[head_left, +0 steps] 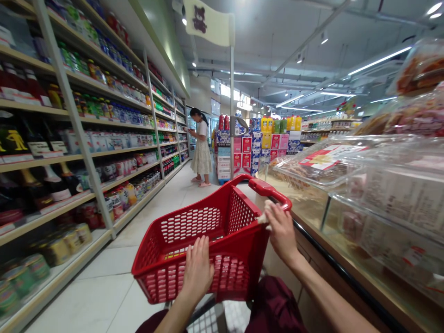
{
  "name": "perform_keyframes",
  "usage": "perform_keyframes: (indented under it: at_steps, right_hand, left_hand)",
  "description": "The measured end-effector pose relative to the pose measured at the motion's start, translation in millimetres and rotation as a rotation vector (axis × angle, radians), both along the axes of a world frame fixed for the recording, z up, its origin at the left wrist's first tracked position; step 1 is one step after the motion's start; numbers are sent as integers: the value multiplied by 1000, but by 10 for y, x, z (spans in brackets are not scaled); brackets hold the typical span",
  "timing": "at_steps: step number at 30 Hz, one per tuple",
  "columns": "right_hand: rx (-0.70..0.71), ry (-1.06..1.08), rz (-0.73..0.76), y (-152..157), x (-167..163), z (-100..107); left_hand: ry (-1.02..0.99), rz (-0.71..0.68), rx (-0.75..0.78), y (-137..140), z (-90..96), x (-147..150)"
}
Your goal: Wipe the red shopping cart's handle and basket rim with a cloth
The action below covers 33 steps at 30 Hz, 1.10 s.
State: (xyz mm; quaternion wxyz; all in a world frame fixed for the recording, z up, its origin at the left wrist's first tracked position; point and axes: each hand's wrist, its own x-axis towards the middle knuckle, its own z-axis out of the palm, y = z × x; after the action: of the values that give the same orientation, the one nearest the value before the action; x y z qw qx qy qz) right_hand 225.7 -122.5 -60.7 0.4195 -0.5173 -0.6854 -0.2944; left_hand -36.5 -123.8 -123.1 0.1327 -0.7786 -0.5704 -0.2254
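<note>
A red plastic shopping cart with a perforated basket stands before me, turned sideways. My left hand is on its near side, the fingers laid over the top rim and the thumb against the outer wall. Close to the cart's red handle, my right hand presses a crumpled white wipe against the basket's upper corner. Its fingers are bent around the wipe and partly cover it. Through the holes of the basket, a little yellow shows at the bottom.
Shelves of bottles and cans line the left. On the right, clear plastic food boxes sit on a display counter beside the cart. Ahead, a person stands in the aisle near stacked drink cartons and a signpost.
</note>
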Motion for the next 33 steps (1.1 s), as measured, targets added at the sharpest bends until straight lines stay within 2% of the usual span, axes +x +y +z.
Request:
perform_keyframes:
  at_steps: [2, 6, 8, 10, 14, 16, 21, 23, 25, 27, 28, 33]
  right_hand:
    - [58, 114, -3, -38, 152, -114]
    - [-2, 82, 204, -238, -37, -822]
    - [-86, -11, 291, -347, -137, -1050]
    - [-108, -16, 315, -399, -114, -985]
    - [54, 206, 176, -293, 105, -387]
    - [71, 195, 170, -231, 123, -304]
    - [-110, -132, 365, -351, -105, -800]
    - [-114, -105, 369, -391, -174, -792]
    - [-55, -6, 343, -355, -209, -625]
    - [1, 47, 332, -271, -230, -503]
    - [1, 36, 341, -233, -243, -513]
    - [-173, -130, 466, -280, -376, -949]
  left_hand:
    - [-6, 12, -3, -18, 7, 33]
    - [-1, 22, -28, -50, 51, 59]
    - [15, 10, -50, -54, 68, 43]
    - [27, 2, -57, -50, 80, 25]
    - [36, 14, -41, -39, 103, 21]
    - [38, 11, -51, -31, 112, 24]
    - [9, -52, -56, 16, 81, -44]
    - [-3, -101, -42, 37, 51, -104]
    - [-13, -128, -36, 46, 27, -168]
    - [-16, -102, -46, 36, 22, -218]
    - [-13, -81, -56, 26, 30, -235]
    - [30, -92, -143, -39, 128, -304]
